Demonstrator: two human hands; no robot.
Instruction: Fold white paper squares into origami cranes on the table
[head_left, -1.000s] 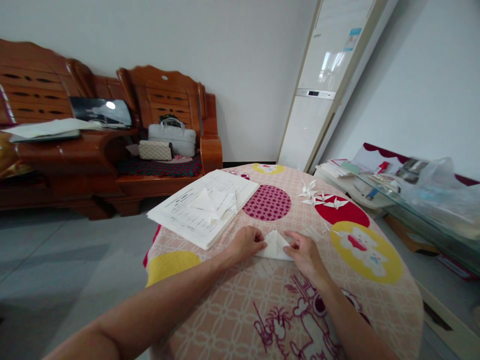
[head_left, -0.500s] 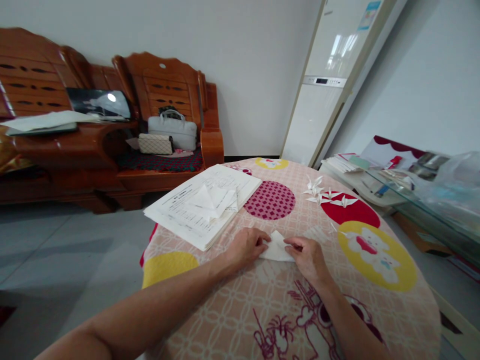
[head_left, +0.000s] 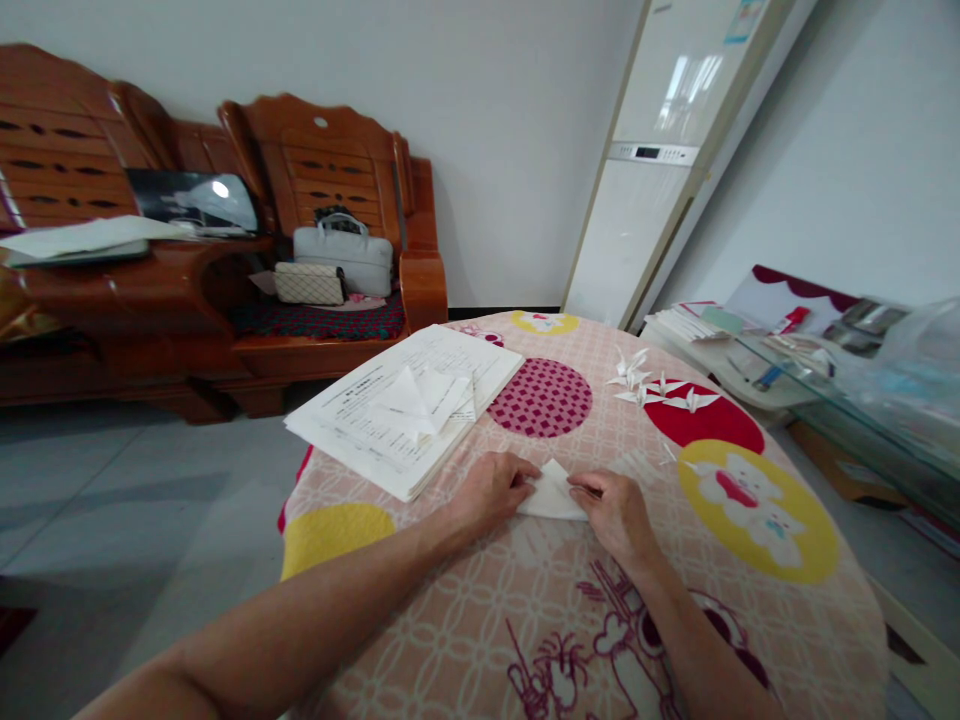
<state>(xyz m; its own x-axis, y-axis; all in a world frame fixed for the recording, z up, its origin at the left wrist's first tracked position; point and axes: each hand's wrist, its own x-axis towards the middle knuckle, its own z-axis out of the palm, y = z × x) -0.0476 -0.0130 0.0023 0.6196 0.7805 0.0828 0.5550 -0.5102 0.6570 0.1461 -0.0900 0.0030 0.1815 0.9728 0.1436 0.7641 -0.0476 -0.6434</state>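
A small folded white paper (head_left: 553, 494) lies on the patterned tablecloth (head_left: 465, 620) in front of me, its point facing away. My left hand (head_left: 496, 490) grips its left edge, fingers curled. On the opposite edge, my right hand (head_left: 611, 505) pinches the paper between thumb and fingers. Both hands rest low on the cloth, and parts of the paper's sides are hidden under them. Farther right sit several white origami cranes (head_left: 688, 399), partly over a red circle of the cloth.
Left of my hands is a stack of printed sheets (head_left: 360, 420) with folded white papers (head_left: 424, 400) on top. A glass-topped side table (head_left: 840, 400) with clutter borders the right. Behind are a wooden armchair (head_left: 424, 285) holding bags and a tall air conditioner (head_left: 630, 220).
Both hands keep their hold on the folded paper with almost no movement. The camera view has shifted very slightly.
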